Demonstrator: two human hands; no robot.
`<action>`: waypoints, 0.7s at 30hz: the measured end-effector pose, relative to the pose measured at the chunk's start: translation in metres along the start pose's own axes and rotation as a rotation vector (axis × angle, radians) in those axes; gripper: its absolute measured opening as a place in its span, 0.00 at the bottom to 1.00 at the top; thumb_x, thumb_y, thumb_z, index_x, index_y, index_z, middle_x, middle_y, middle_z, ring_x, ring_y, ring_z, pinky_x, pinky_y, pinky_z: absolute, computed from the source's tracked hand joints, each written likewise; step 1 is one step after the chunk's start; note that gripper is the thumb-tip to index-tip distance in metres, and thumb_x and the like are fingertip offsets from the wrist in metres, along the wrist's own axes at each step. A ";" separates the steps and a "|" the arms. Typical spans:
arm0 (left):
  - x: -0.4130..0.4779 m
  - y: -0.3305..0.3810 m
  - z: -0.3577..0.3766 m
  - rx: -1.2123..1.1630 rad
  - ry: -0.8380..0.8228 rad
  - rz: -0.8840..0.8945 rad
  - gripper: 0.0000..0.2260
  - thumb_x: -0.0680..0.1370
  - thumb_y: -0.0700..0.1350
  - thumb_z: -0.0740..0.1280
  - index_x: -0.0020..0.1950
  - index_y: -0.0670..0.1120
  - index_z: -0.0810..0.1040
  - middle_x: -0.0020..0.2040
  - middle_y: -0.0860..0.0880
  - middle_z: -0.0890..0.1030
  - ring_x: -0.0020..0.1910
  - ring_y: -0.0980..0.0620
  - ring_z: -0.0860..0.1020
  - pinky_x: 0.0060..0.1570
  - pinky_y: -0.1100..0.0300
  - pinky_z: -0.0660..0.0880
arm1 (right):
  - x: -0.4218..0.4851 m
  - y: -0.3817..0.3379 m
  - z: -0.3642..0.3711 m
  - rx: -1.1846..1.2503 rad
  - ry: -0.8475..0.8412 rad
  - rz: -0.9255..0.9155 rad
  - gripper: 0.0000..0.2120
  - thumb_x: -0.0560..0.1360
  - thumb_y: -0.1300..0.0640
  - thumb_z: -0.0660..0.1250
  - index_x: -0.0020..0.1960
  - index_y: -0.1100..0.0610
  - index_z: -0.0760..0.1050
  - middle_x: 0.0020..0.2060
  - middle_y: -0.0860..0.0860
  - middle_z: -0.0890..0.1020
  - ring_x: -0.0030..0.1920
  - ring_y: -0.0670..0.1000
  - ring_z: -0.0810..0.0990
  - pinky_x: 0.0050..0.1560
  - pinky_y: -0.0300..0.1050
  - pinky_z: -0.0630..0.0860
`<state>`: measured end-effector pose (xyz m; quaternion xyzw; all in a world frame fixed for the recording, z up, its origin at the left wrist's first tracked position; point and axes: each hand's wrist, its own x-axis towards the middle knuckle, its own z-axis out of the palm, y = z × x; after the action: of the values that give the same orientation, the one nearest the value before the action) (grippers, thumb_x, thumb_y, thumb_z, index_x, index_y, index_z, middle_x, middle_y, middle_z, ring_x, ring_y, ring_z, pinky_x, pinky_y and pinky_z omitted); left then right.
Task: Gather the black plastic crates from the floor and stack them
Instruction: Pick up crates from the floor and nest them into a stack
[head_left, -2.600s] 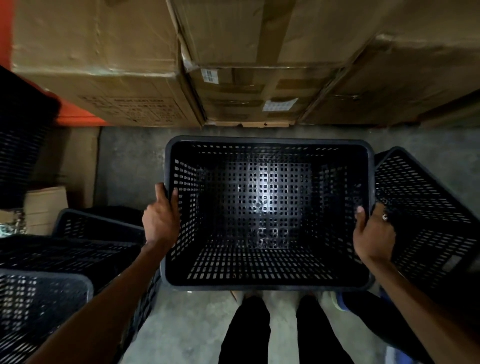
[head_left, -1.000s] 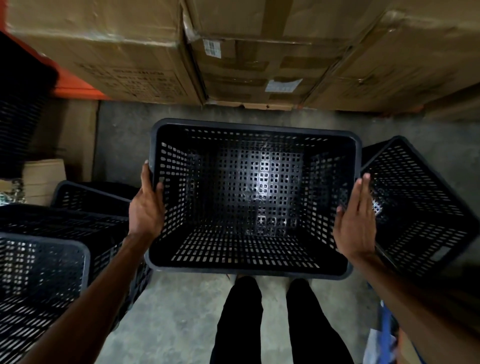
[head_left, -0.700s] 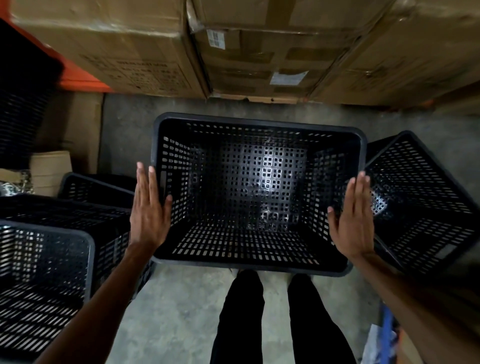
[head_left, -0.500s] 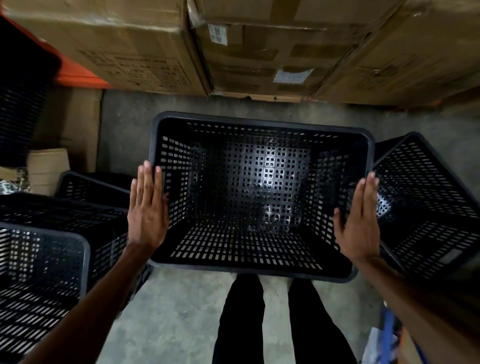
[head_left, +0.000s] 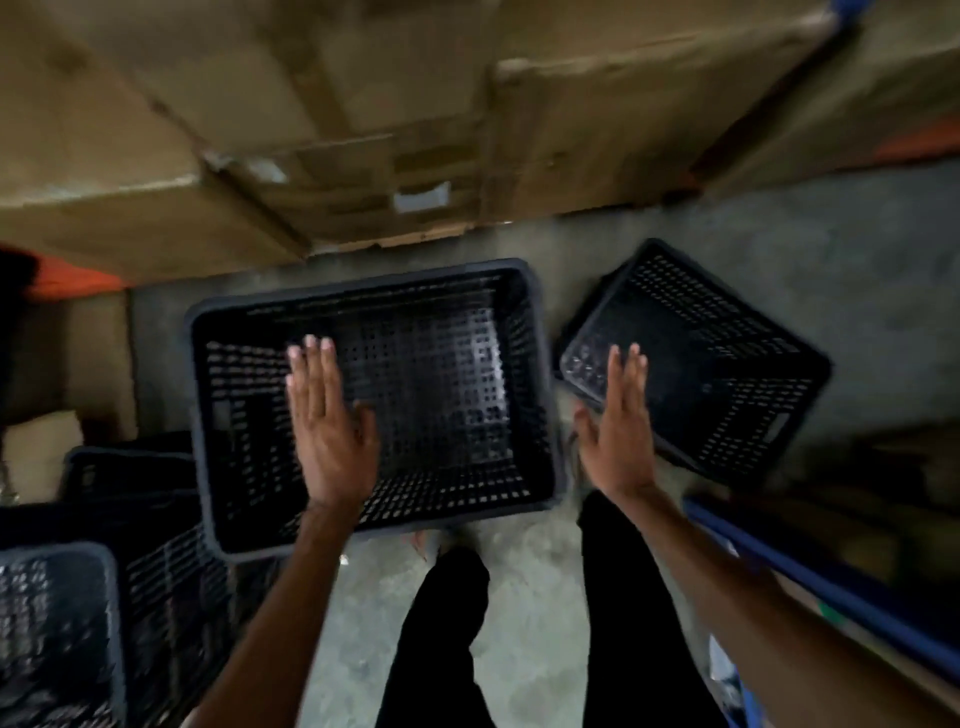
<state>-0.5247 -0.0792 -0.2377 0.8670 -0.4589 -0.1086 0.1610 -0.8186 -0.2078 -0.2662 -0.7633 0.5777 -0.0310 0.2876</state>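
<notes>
Frame blurred; left hand (head_left: 330, 426) and right hand (head_left: 618, 431) flat, fingers spread, gripping nothing above upright crate (head_left: 524, 312); tipped crate (head_left: 727, 364) beside.

A black plastic crate (head_left: 363, 400) with perforated walls and floor sits upright and open-topped in the middle of the floor, empty, its long sides running left to right. Just to its right a second crate (head_left: 696, 358) of the same kind lies tipped and turned at an angle on the concrete. To the left, more black crates (head_left: 130, 519) crowd together, one close by at the lower left corner (head_left: 57, 634). The picture is blurred.
</notes>
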 end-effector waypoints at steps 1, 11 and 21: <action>0.001 0.042 0.007 -0.046 -0.001 0.061 0.33 0.76 0.38 0.62 0.79 0.39 0.54 0.80 0.42 0.55 0.80 0.42 0.49 0.77 0.44 0.53 | -0.007 0.014 -0.012 0.030 0.010 0.068 0.36 0.79 0.55 0.62 0.80 0.60 0.48 0.80 0.59 0.48 0.80 0.60 0.46 0.76 0.55 0.58; 0.034 0.335 0.182 -0.232 -0.417 0.162 0.21 0.73 0.40 0.66 0.67 0.44 0.75 0.64 0.42 0.78 0.64 0.40 0.76 0.65 0.51 0.72 | 0.010 0.264 -0.089 0.064 -0.004 0.444 0.34 0.79 0.56 0.62 0.79 0.63 0.50 0.79 0.61 0.52 0.80 0.60 0.50 0.78 0.52 0.55; 0.116 0.271 0.416 0.084 -0.474 -0.272 0.40 0.71 0.50 0.72 0.77 0.42 0.58 0.72 0.38 0.68 0.71 0.39 0.69 0.72 0.51 0.65 | 0.054 0.481 0.017 0.245 0.145 1.038 0.46 0.75 0.47 0.69 0.80 0.64 0.44 0.78 0.63 0.54 0.78 0.62 0.56 0.77 0.53 0.57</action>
<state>-0.8068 -0.3929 -0.5242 0.8770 -0.3673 -0.3099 -0.0030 -1.2098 -0.3295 -0.5244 -0.3340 0.8897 -0.0044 0.3113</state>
